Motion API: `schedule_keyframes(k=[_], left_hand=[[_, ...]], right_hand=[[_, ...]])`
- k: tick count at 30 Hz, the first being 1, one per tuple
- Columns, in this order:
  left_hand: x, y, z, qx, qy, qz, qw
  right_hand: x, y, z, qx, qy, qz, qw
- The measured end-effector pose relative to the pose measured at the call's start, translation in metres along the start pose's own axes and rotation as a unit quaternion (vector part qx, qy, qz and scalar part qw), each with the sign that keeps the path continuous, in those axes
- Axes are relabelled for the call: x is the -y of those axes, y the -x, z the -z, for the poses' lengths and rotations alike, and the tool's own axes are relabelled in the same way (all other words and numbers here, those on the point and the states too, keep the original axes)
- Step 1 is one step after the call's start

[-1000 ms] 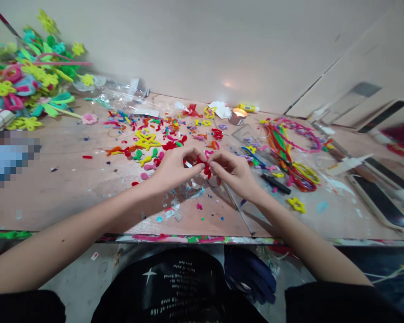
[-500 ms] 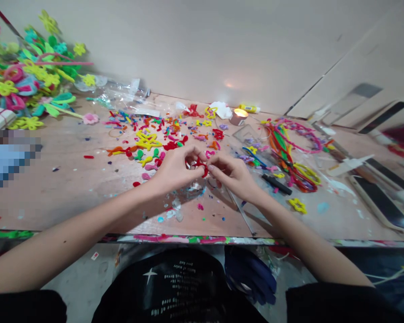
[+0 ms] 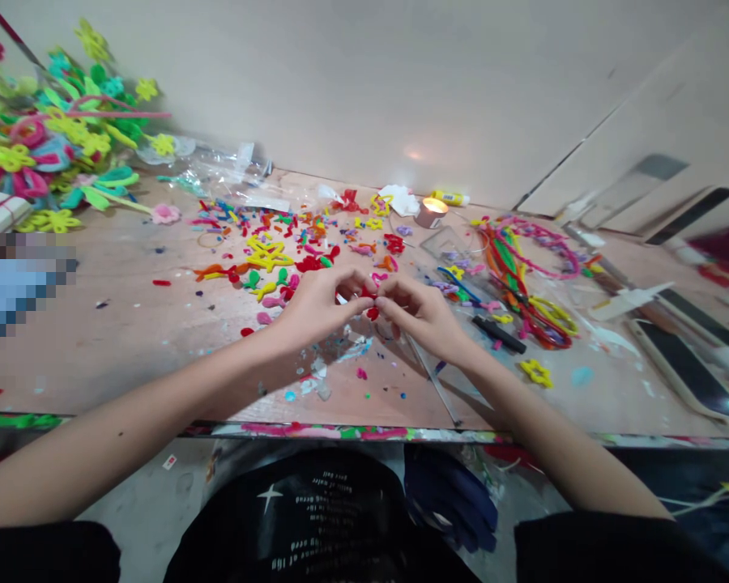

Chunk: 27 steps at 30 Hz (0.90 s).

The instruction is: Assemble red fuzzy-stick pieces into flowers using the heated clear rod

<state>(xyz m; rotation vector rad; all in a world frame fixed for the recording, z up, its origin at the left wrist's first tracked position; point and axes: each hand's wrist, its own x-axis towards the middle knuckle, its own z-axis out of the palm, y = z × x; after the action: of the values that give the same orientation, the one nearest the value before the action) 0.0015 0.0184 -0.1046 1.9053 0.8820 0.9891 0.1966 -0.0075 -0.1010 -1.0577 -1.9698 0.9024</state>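
Note:
A small red pipe-cleaner piece (image 3: 373,312) is pinched between my two hands above the middle of the table; fingers cover most of it, so its full shape is hidden. My left hand (image 3: 325,304) grips it from the left with thumb and forefinger. From the right, my right hand (image 3: 422,317) closes on the same piece, fingertips nearly meeting the left ones. Just behind the hands lie yellow pipe-cleaner stars (image 3: 267,253) and a red bent piece (image 3: 316,261). Under the right hand a thin metal stick (image 3: 434,380) rests on the tabletop.
A lit candle (image 3: 431,212) burns at the back beside a yellow glue stick (image 3: 450,197). Bundled pipe cleaners (image 3: 510,275), a black tool (image 3: 499,334) and a phone (image 3: 686,364) lie right. Pipe-cleaner flowers (image 3: 54,154) pile up at the far left.
The red piece has turned between my fingertips, and less of it shows. Both hands stay in almost the same place, fingers slightly shifted.

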Motion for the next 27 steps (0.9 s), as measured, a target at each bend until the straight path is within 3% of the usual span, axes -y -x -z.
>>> schedule_keyframes(k=[20, 27], left_hand=[[0.0020, -0.0003, -0.0001, -0.013, -0.027, -0.013, 0.999], [-0.0034, 0.0025, -0.0024, -0.010, -0.028, 0.017, 0.999]], right_hand=[[-0.0012, -0.0005, -0.0009, 0.002, 0.044, 0.008, 0.999], [-0.0019, -0.0018, 0.0015, 0.017, 0.081, 0.030, 0.996]])
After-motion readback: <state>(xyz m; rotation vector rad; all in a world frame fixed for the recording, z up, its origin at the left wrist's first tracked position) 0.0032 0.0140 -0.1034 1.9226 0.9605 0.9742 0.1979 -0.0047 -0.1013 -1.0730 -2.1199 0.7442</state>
